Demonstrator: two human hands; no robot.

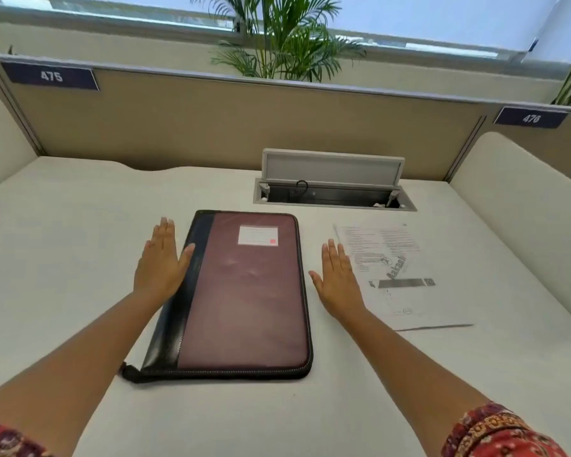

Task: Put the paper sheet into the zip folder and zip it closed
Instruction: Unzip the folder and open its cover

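Both hands flat, empty — left hand [160,258] perhaps touching zip folder [241,291].

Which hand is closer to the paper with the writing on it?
Right. The right hand lies flat at the white printed paper sheet's left edge; the left hand is beyond the maroon zip folder.

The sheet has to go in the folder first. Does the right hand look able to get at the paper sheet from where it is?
Probably yes. The right hand is open beside the paper sheet, which lies flat with nothing on it.
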